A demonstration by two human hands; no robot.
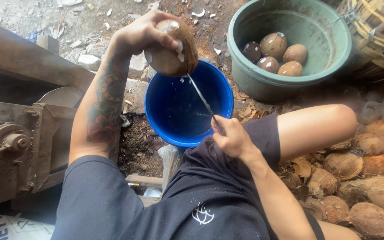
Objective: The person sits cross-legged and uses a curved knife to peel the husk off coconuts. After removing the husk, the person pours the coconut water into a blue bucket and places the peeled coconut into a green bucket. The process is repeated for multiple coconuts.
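Coconut (pixel 173 48), husked, brown and smooth with white chipped patches, sits in our left hand (pixel 144 32), fingers wrapped over its top, above the blue bucket (pixel 162 118). Our right hand (pixel 233 139) closes its fingers on the handle of a thin knife (pixel 202 100), the blade tip touching the coconut's underside, where we see liquid dripping. More peeled coconuts (pixel 275 54) lie in the green tub (pixel 263 80); hairy ones (pixel 364 180) are piled at right.

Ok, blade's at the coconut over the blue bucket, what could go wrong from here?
1. The knife tip meets the coconut just below the left hand; a slip could reach those fingers.
2. The coconut is wet and held one-handed above the blue bucket; it may drop in.
3. The right hand works close above the bare knee; a jerk back could bring the blade there.
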